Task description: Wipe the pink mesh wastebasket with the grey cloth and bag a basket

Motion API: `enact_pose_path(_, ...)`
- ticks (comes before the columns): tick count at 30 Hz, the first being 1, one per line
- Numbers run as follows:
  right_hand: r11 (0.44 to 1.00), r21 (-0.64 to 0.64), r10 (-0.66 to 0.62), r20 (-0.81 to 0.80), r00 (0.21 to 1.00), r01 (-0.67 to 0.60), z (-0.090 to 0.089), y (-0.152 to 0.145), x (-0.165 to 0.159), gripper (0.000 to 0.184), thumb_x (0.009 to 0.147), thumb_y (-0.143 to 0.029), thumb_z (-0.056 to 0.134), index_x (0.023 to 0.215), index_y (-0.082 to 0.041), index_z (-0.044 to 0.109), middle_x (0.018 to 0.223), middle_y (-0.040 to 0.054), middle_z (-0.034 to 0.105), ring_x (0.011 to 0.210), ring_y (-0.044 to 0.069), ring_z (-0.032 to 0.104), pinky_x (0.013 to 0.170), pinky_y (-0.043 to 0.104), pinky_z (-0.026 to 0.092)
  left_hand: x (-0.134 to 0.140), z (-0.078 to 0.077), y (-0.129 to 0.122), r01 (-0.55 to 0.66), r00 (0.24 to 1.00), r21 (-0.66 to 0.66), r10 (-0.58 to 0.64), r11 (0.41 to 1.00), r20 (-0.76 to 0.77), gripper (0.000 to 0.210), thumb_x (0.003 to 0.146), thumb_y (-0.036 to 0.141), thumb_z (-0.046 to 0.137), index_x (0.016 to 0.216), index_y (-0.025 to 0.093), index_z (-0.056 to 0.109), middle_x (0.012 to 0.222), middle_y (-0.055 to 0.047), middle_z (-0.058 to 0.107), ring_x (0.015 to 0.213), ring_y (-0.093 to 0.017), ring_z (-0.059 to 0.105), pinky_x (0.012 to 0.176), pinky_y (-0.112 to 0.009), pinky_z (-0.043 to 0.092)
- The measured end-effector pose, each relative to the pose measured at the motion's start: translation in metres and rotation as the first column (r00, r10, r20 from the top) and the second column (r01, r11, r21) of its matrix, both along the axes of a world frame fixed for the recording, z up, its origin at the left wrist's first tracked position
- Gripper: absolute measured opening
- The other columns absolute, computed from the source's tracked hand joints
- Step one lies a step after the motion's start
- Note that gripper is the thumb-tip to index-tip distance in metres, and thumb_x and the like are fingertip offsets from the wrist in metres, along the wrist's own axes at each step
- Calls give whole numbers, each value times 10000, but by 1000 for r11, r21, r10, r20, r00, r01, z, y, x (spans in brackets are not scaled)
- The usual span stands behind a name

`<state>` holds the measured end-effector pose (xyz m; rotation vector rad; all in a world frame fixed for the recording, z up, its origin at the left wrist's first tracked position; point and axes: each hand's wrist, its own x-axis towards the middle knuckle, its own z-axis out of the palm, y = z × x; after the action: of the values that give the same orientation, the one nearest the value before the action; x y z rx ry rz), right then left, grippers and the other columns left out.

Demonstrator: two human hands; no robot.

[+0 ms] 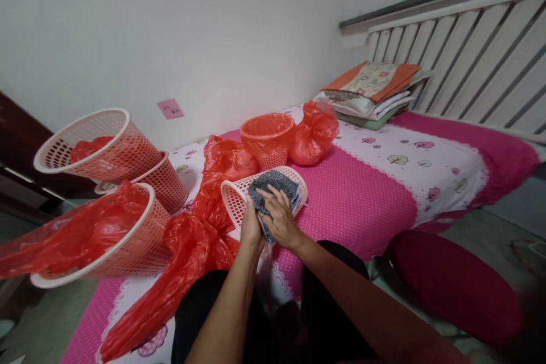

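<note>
A pale pink perforated plastic basket [232, 196] lies on its side in front of me, its open rim facing left. My left hand [252, 224] grips the rim of this basket from the near side. On the basket's wall rests a dark grey cloth [269, 179] with a light edge. My right hand [279, 216] presses on the cloth with its fingers spread out. The underside of the left hand's grip is hidden.
Pink baskets [160, 182] with red plastic bags stand at the left. Behind, a bag-lined basket [268, 132] stands beside a tied red bag [314, 133]. Loose red bags [191, 242] lie across the bed [362, 187]. Folded cushions [371, 88] and a red stool [454, 284] are at the right.
</note>
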<state>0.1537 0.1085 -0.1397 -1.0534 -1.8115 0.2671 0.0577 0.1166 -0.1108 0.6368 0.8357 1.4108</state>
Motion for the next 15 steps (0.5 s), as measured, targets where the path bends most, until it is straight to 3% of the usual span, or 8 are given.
enact_pose_path(3,999,31,28,34,999,-29,-8,1,1,557,872,-86,504,1400,-201,638,1629,98,565,1619,298,331,1330,617,169,4,8,-5,6,999,-22,-5,1000,53,504,1132,456,425,1449,162,685,1435,-138,737,1455,-239,611,1306,-406,370)
enact_pose_path(8,997,59,41,32,999,-43,-6,11,2,552,838,-89,502,1355,-192,665,1591,94,609,1589,287,394,1325,579,204,2,7,-6,-15,1000,-44,14,999,-20,518,1119,490,466,1466,163,670,1508,-147,686,1482,-241,584,1311,-397,359)
enact_pose_path(15,998,-50,-32,52,998,34,6,49,8,650,865,-92,498,1499,-188,606,1567,111,630,1549,287,455,1312,576,214,2,5,-4,-6,999,19,7,1000,-51,444,1133,394,452,1446,165,668,1502,-130,694,1435,-218,628,1261,-368,431)
